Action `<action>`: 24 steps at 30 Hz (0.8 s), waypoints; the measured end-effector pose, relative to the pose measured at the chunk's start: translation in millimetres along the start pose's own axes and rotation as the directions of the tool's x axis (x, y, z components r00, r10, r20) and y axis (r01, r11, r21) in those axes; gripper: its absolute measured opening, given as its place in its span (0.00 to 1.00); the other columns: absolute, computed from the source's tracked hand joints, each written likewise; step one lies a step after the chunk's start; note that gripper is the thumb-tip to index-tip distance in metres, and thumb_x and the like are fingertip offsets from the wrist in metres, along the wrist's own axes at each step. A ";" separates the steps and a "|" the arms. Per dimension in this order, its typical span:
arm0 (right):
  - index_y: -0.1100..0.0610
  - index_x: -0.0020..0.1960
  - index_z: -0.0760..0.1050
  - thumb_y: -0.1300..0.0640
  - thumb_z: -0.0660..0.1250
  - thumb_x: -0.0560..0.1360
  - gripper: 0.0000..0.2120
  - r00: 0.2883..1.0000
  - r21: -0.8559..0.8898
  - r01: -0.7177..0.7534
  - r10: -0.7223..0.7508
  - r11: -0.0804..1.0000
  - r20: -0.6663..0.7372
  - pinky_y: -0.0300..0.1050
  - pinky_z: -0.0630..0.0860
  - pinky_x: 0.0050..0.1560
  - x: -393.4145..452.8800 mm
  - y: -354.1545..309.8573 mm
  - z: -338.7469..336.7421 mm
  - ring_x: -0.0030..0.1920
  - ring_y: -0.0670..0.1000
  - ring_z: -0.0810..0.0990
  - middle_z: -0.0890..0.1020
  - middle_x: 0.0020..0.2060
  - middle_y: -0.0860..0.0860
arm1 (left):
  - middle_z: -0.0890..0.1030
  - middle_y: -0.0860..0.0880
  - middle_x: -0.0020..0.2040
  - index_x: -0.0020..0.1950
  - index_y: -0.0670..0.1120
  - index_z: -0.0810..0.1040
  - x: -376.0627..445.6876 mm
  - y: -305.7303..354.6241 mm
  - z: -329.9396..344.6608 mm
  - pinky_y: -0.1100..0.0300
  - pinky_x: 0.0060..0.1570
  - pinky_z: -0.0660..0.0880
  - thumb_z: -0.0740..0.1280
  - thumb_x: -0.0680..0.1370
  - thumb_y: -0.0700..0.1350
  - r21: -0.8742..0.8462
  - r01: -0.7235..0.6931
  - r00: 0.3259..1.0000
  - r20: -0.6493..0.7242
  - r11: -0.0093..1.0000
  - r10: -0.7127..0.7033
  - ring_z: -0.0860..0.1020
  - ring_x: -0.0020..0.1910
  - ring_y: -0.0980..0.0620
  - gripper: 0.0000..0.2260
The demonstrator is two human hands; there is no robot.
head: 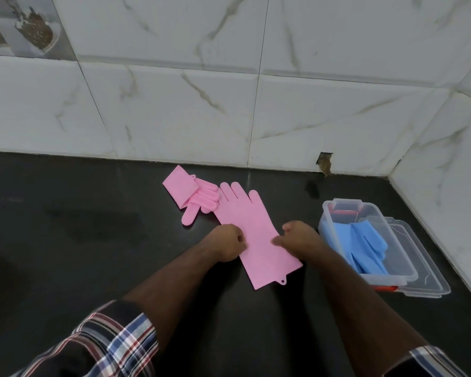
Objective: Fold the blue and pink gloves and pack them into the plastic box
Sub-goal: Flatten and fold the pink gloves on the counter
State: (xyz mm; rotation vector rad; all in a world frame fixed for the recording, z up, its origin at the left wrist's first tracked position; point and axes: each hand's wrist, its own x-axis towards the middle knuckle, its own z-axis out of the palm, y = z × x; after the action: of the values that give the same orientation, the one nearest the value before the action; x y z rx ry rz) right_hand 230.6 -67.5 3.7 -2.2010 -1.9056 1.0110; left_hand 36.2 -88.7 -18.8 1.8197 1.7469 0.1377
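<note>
The black countertop [65, 227] was dark and glossy, with dull smudges and faint reflections on its surface. Behind it rose a wall of white marble-patterned tiles [174, 104] with grey veining and thin grout lines. A second tiled wall [446, 159] met it at the corner to the countertop's right. Just above the countertop near that corner, a chipped hole [325, 161] broke the tile edge. A decorative picture tile [25, 25] sat high above the countertop's left end.
</note>
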 end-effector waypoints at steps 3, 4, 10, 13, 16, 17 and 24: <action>0.57 0.74 0.64 0.48 0.70 0.74 0.33 0.998 0.077 0.042 -0.038 0.996 -0.046 0.50 0.72 0.62 1.0 -8.8 7.2 0.67 0.55 0.73 0.71 0.71 0.55 | 0.82 0.46 0.54 0.55 0.44 0.81 -4.9 3.7 1.4 0.57 0.51 0.74 0.65 0.79 0.49 0.007 -0.003 0.999 0.047 1.000 0.003 0.78 0.52 0.48 0.11; 0.58 0.74 0.63 0.48 0.70 0.75 0.33 0.998 0.090 0.048 -0.044 0.995 -0.052 0.50 0.71 0.63 1.8 -10.8 9.7 0.67 0.56 0.73 0.70 0.71 0.55 | 0.82 0.46 0.53 0.54 0.44 0.81 -6.5 4.4 2.8 0.56 0.51 0.74 0.65 0.79 0.49 0.002 -0.007 0.998 0.055 1.000 0.007 0.79 0.52 0.48 0.11; 0.62 0.54 0.78 0.58 0.70 0.74 0.11 0.988 0.226 0.018 0.018 0.974 -0.157 0.50 0.78 0.50 8.0 -18.2 10.5 0.48 0.54 0.81 0.81 0.47 0.56 | 0.77 0.54 0.37 0.37 0.49 0.78 -17.5 2.8 2.9 0.58 0.46 0.72 0.67 0.79 0.48 -0.167 -0.003 0.983 0.180 0.986 0.033 0.75 0.39 0.54 0.12; 0.62 0.45 0.81 0.62 0.66 0.73 0.06 0.977 0.184 0.091 -0.052 0.979 -0.206 0.50 0.80 0.48 4.1 -20.1 -2.1 0.43 0.54 0.82 0.84 0.41 0.57 | 0.79 0.55 0.39 0.42 0.48 0.81 -18.5 -2.7 -0.4 0.58 0.48 0.76 0.67 0.78 0.46 -0.218 0.020 0.996 0.095 0.976 0.000 0.77 0.42 0.54 0.06; 0.55 0.52 0.82 0.60 0.63 0.76 0.11 0.924 0.058 0.215 -0.184 0.975 -0.335 0.50 0.78 0.54 -5.2 -30.4 -27.4 0.48 0.52 0.81 0.85 0.49 0.53 | 0.83 0.53 0.44 0.44 0.50 0.81 -15.9 -9.9 -9.3 0.58 0.53 0.77 0.67 0.77 0.44 -0.288 0.016 0.991 -0.123 0.958 -0.054 0.81 0.47 0.53 0.04; 0.53 0.57 0.81 0.60 0.62 0.76 0.13 0.879 -0.044 0.271 -0.266 0.962 -0.396 0.49 0.77 0.57 -8.8 -36.3 -37.4 0.52 0.53 0.81 0.84 0.53 0.52 | 0.84 0.53 0.46 0.43 0.51 0.80 -15.0 -10.9 -13.2 0.58 0.54 0.77 0.68 0.77 0.44 -0.309 0.014 0.978 -0.194 0.951 -0.078 0.81 0.48 0.52 0.04; 0.50 0.51 0.79 0.50 0.71 0.66 0.14 0.670 -0.792 0.341 -0.722 0.507 -0.174 0.60 0.73 0.54 -76.0 -75.6 -50.4 0.44 0.59 0.79 0.82 0.44 0.54 | 0.83 0.51 0.44 0.45 0.52 0.78 -10.4 -19.3 -38.5 0.60 0.44 0.73 0.67 0.77 0.45 -0.499 0.068 0.839 -0.440 0.864 -0.320 0.80 0.47 0.49 0.03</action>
State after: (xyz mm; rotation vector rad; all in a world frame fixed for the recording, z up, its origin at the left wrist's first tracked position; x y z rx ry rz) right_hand 189.2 -100.0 109.8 -1.5246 -2.6755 -0.4698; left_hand -0.1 -86.0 6.5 1.2958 2.0167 0.9537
